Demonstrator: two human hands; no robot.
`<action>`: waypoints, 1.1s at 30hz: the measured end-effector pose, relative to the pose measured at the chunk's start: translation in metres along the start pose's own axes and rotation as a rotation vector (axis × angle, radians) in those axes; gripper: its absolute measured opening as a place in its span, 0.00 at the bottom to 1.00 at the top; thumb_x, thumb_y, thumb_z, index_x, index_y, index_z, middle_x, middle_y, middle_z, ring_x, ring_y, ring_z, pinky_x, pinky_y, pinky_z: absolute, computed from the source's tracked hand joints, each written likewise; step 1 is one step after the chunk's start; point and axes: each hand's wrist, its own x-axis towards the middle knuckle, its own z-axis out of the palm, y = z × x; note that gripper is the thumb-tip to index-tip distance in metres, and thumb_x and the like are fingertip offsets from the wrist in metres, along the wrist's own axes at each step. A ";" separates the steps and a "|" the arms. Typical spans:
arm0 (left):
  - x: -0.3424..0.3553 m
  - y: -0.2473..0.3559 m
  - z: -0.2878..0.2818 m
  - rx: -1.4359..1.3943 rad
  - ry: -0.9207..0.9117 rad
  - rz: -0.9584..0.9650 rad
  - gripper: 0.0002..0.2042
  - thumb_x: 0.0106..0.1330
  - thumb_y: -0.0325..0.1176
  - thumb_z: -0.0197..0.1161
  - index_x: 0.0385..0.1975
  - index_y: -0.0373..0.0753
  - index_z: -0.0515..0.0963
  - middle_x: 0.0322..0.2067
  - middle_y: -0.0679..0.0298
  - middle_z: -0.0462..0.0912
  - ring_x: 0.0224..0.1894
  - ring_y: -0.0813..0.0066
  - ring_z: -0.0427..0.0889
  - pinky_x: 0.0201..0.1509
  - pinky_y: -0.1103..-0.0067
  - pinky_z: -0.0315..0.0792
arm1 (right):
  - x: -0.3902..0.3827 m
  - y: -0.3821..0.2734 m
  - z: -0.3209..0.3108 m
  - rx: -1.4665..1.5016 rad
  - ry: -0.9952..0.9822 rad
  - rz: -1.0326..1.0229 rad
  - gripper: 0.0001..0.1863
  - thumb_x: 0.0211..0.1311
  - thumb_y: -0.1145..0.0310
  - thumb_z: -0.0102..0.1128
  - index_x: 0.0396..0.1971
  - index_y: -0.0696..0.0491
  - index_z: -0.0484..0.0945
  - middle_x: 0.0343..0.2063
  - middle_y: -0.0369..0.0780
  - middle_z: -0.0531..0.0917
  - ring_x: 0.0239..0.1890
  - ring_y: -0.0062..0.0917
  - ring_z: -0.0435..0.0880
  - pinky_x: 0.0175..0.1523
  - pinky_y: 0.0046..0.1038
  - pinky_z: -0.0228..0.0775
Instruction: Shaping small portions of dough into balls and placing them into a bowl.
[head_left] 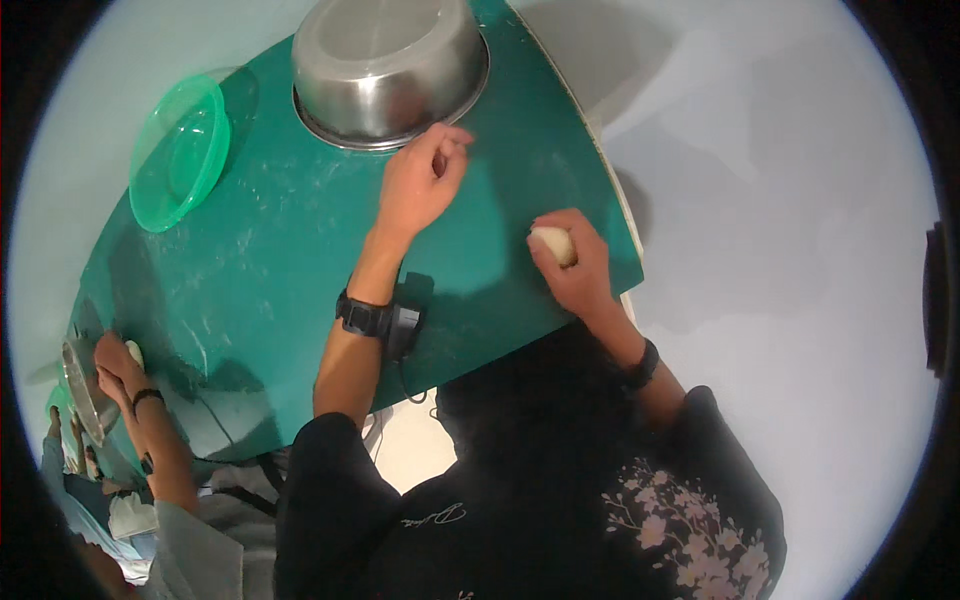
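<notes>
Right hand (582,268), right of centre in the frame: fingers and thumb curled around a pale, rounded, dough-like lump (555,246), over the near-right part of the tabletop. Left hand (425,180), upper centre: fingers partly bent, thumb close to them; whether anything is held cannot be told. Upturned round basin of shiny steel (390,95), top centre: rim down, just beyond the left hand; contact with the fingers unclear. Translucent green plastic bowl (180,160), upper left: round, near the table edge. Green tabletop (260,270), across the middle: pale streaks on its surface. Small black device with a cable (404,325), centre: beside the left wrist. Co-worker's hand (115,360), lower left: next to a second steel basin (88,390).
</notes>
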 end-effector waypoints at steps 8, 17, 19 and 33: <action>0.001 0.005 -0.004 0.061 0.002 0.028 0.08 0.79 0.31 0.62 0.48 0.37 0.85 0.26 0.68 0.80 0.27 0.80 0.76 0.35 0.78 0.72 | 0.011 0.005 -0.025 0.469 0.241 0.293 0.15 0.84 0.63 0.54 0.41 0.58 0.84 0.37 0.43 0.89 0.41 0.28 0.88 0.52 0.31 0.80; 0.001 -0.001 -0.002 0.040 -0.011 0.045 0.08 0.79 0.31 0.63 0.49 0.38 0.86 0.26 0.68 0.80 0.27 0.80 0.76 0.35 0.78 0.72 | 0.012 0.004 0.008 0.379 0.324 0.281 0.21 0.79 0.65 0.69 0.21 0.57 0.85 0.23 0.36 0.86 0.28 0.17 0.82 0.38 0.24 0.73; 0.000 0.002 -0.003 0.050 -0.009 0.032 0.08 0.79 0.31 0.63 0.49 0.38 0.86 0.26 0.68 0.80 0.26 0.80 0.76 0.35 0.78 0.72 | 0.010 0.003 0.009 0.293 0.297 0.243 0.21 0.80 0.66 0.69 0.22 0.58 0.84 0.22 0.35 0.86 0.26 0.16 0.81 0.36 0.24 0.73; -0.001 0.001 -0.003 0.045 -0.017 -0.014 0.07 0.73 0.31 0.66 0.47 0.42 0.87 0.30 0.62 0.85 0.28 0.69 0.82 0.35 0.70 0.76 | 0.026 -0.004 0.000 0.544 0.211 0.333 0.19 0.83 0.64 0.62 0.30 0.60 0.87 0.30 0.40 0.90 0.37 0.22 0.86 0.48 0.27 0.78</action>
